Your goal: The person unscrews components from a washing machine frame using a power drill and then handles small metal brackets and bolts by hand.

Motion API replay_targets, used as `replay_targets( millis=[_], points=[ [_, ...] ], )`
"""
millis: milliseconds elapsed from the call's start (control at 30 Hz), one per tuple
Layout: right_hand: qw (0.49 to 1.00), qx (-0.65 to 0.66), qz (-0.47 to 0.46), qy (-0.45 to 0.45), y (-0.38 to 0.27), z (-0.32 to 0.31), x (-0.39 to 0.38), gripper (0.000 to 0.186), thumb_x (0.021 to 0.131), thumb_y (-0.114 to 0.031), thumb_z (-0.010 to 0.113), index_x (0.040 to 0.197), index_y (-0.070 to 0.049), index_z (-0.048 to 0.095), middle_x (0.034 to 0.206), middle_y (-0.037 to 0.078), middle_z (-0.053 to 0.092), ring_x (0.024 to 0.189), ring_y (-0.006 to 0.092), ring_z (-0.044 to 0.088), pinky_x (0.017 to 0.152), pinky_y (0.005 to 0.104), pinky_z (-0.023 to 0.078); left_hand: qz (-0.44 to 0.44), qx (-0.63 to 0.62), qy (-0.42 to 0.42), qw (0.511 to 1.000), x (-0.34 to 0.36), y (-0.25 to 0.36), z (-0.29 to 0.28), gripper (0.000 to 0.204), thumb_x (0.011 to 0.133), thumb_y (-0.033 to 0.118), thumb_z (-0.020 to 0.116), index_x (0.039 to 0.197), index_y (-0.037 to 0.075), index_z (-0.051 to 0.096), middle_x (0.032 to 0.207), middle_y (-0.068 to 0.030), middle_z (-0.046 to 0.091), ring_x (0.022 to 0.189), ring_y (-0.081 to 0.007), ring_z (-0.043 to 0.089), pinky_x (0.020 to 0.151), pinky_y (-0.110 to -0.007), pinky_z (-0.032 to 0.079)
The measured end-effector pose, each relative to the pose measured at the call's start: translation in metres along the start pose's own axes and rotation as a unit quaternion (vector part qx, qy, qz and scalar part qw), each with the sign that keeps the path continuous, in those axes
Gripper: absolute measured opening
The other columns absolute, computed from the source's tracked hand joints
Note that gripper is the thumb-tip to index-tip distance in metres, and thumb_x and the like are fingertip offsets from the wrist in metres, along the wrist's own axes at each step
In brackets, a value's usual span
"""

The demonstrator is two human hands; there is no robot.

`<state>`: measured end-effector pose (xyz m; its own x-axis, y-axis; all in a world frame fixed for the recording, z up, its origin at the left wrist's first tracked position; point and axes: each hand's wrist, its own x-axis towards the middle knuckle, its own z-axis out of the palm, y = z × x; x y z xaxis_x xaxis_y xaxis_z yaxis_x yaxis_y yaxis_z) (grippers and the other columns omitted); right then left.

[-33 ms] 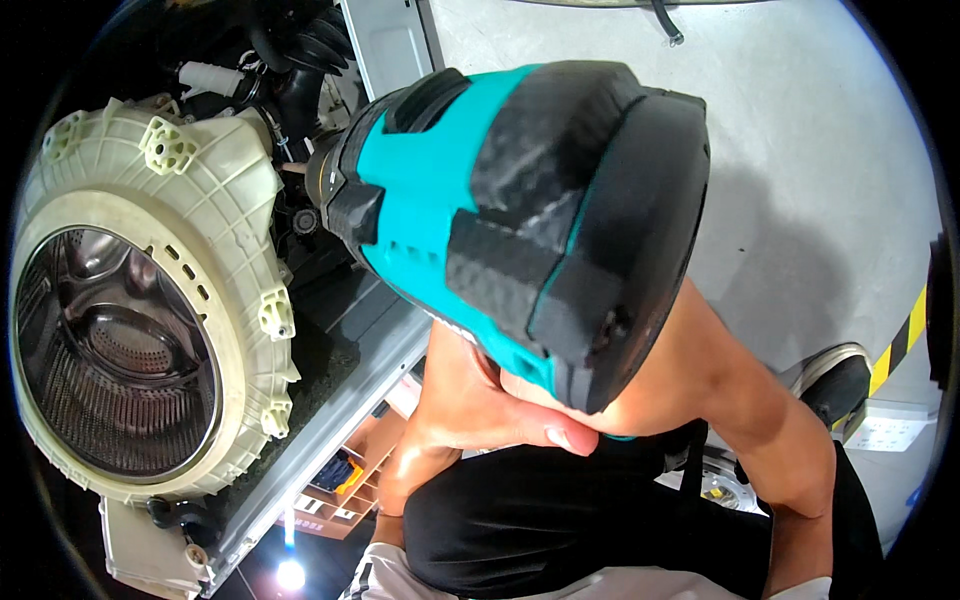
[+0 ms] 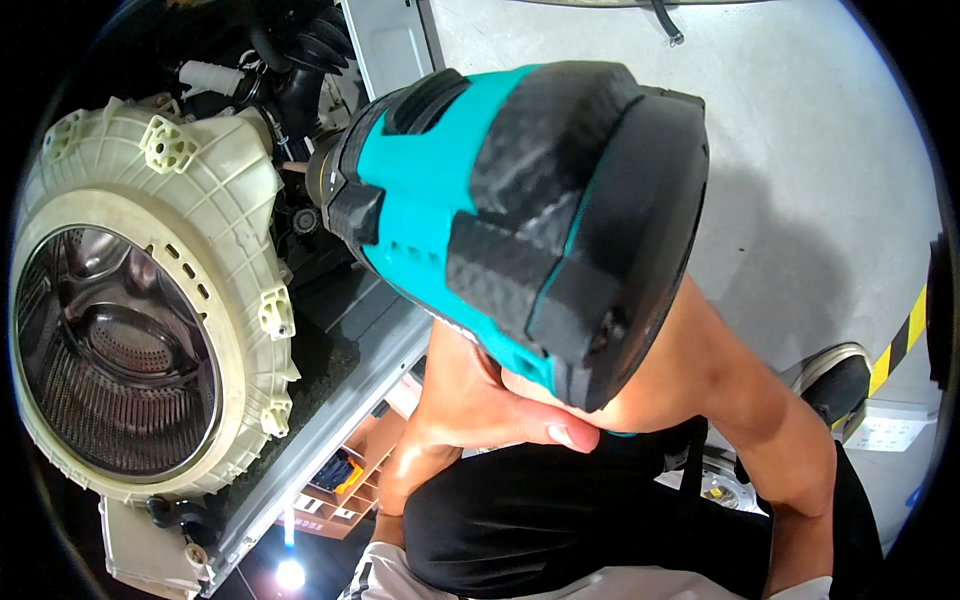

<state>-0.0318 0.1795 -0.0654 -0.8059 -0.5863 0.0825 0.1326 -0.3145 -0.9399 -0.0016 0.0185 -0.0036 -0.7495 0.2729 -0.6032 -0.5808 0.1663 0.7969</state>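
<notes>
A teal and black cordless drill (image 2: 425, 180) fills the middle of the view, its nose pointing left into the opened washing machine. A thin bit reaches from the nose toward dark parts beside the tub; its tip is hard to make out. My left hand (image 2: 470, 405) is closed below the drill body, thumb lying across the grip area. Coming up from the lower right, my right hand (image 2: 635, 400) goes in behind the drill at its grip; its fingers are mostly hidden by the tool. The cream plastic tub (image 2: 235, 220) holds a steel drum (image 2: 125, 345) on the left.
The machine's grey metal cabinet edge (image 2: 330, 445) runs diagonally beneath my left arm. Black hoses and a white fitting (image 2: 210, 78) sit at the upper left. A dark shoe (image 2: 838, 385), a white box (image 2: 888, 425) and yellow-black floor tape (image 2: 905, 335) are at the right.
</notes>
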Motion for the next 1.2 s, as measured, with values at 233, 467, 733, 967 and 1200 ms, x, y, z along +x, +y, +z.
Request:
replay_targets(
  millis=[233,467,733,967,1200],
  points=[
    [0.998,0.050,-0.027,0.014,0.000,0.006,0.005,0.032,0.058,-0.016,0.076,0.084,-0.006,0.061,0.082,0.007,0.061,0.077,0.0257,0.060,0.069,0.0350,0.046,0.137,0.048,-0.053,0.988,-0.009,-0.026,-0.018,0.079,0.045,0.022,0.092,0.112,0.000,0.054,0.109,-0.0097,0.060,0.106,-0.0203,0.054,0.094,-0.035,0.037],
    [0.999,0.044,-0.026,0.013,-0.001,-0.008,0.004,0.030,0.055,-0.013,0.077,0.079,-0.006,0.059,0.079,0.008,0.061,0.074,0.0255,0.060,0.066,0.0347,0.046,0.050,0.017,0.007,0.999,-0.011,-0.019,-0.005,0.073,0.049,0.019,0.090,0.111,0.000,0.056,0.101,-0.0090,0.062,0.098,-0.0203,0.058,0.089,-0.034,0.040],
    [0.988,0.104,-0.041,0.107,0.000,0.002,0.009,0.011,0.060,-0.011,0.066,0.062,-0.006,0.057,0.062,0.009,0.060,0.057,0.0291,0.059,0.052,0.0345,0.045,-0.002,0.031,-0.005,1.000,-0.021,-0.030,-0.013,0.055,0.051,0.011,0.088,0.098,0.001,0.062,0.097,-0.0092,0.063,0.091,-0.0192,0.060,0.081,-0.032,0.044],
    [0.987,0.142,-0.007,0.076,0.001,0.004,0.014,0.011,0.060,-0.011,0.066,0.062,-0.006,0.057,0.061,0.009,0.059,0.057,0.0288,0.058,0.052,0.0349,0.045,-0.042,0.075,-0.034,0.996,-0.034,-0.036,-0.022,0.045,0.051,0.006,0.085,0.092,0.004,0.065,0.093,-0.0072,0.064,0.090,-0.0184,0.060,0.081,-0.034,0.044],
    [0.986,0.145,-0.032,0.072,0.008,0.013,0.016,0.013,0.058,-0.011,0.067,0.064,-0.006,0.057,0.061,0.010,0.059,0.057,0.0316,0.057,0.052,0.0353,0.045,-0.010,0.078,-0.007,0.997,-0.033,-0.026,-0.018,0.036,0.053,0.008,0.085,0.084,0.007,0.067,0.091,-0.0063,0.064,0.089,-0.0192,0.061,0.080,-0.036,0.045]
  ],
)
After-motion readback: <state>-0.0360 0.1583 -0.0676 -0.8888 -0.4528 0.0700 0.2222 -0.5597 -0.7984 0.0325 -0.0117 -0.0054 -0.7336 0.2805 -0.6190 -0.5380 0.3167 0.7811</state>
